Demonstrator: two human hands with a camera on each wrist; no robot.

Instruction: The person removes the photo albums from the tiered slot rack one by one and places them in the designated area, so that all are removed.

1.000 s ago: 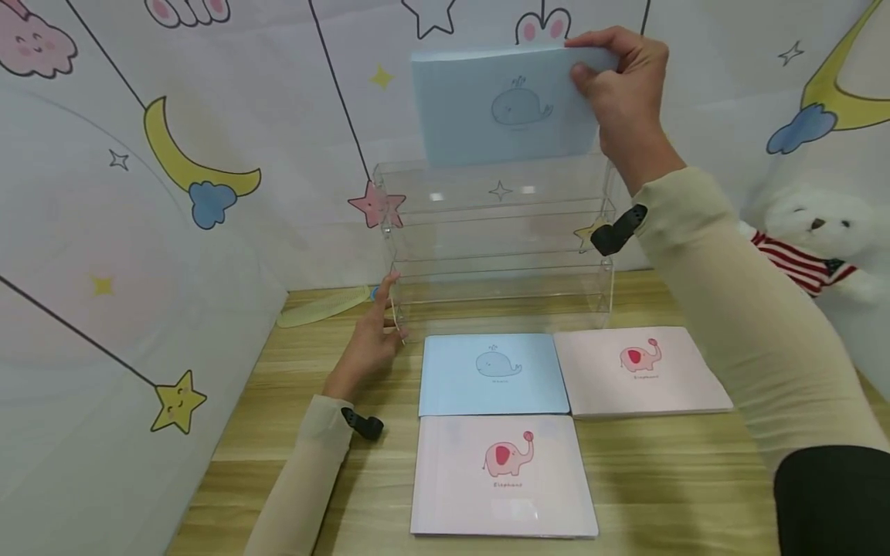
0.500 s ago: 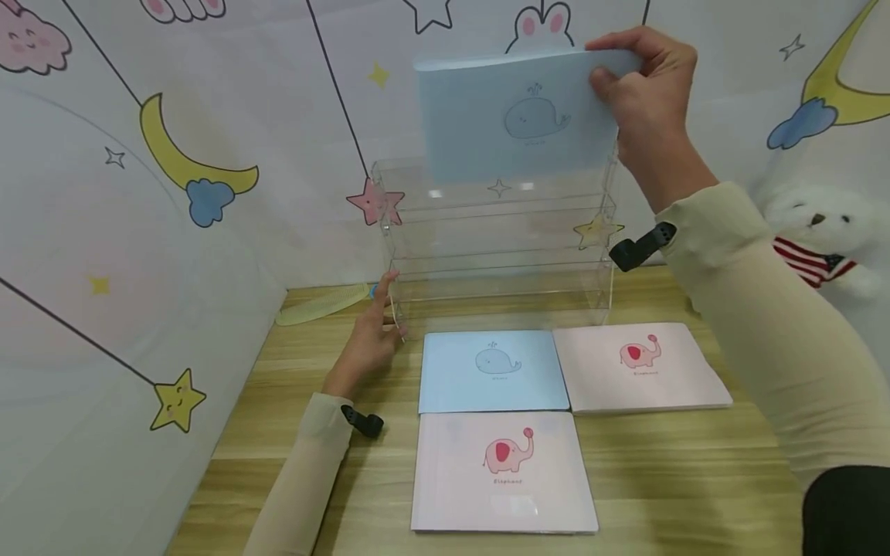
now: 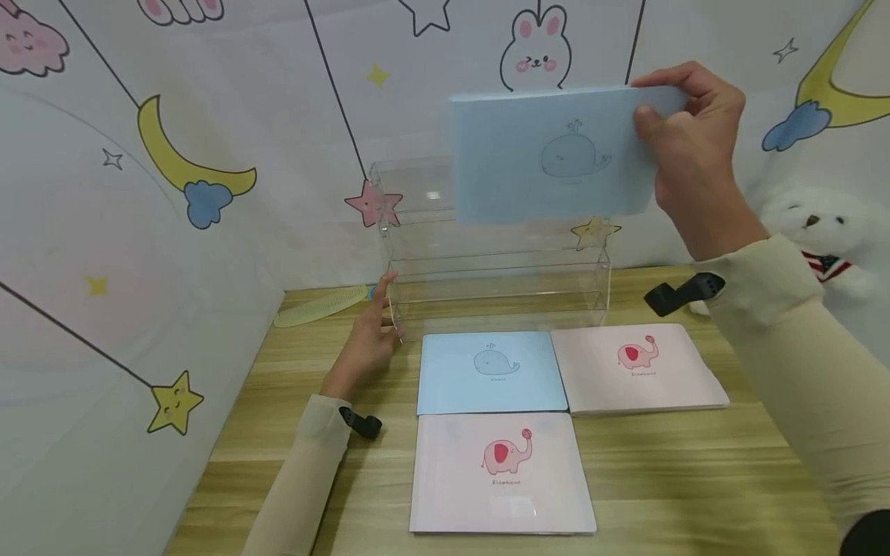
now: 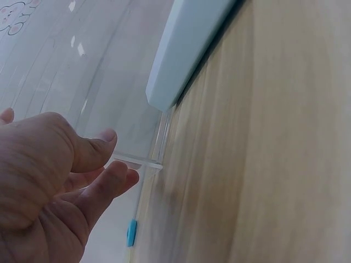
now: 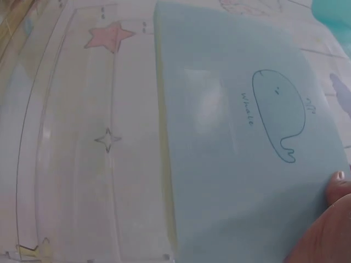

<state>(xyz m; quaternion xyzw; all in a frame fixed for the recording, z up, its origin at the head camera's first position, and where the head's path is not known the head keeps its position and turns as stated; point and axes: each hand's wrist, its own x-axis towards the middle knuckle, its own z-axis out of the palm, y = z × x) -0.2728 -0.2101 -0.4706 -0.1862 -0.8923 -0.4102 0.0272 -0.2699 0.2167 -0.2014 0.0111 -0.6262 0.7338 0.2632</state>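
Observation:
A light blue whale notebook (image 3: pixel 528 166) is held up in front of the upper part of a clear acrylic rack (image 3: pixel 501 282). My right hand (image 3: pixel 698 139) pinches its upper right corner, thumb on the cover. In the right wrist view the cover of the notebook (image 5: pixel 236 126) reads "Whale". My left hand (image 3: pixel 365 340) grips the lower left side edge of the rack; in the left wrist view the clear panel (image 4: pixel 137 160) passes between thumb and fingers. Before the rack lie another blue whale notebook (image 3: pixel 452 378), a pink elephant notebook (image 3: pixel 591 378) and a larger pink elephant notebook (image 3: pixel 452 479).
A pale yellow comb-like item (image 3: pixel 320 306) lies left of the rack. A white teddy bear (image 3: pixel 810 205) sits at the right. A printed cloth wall (image 3: pixel 292 100) stands behind the wooden table (image 3: pixel 667 479).
My right hand has moved right and down with the blue notebook, which now covers the rack's upper right part. My left hand stays at the rack's side.

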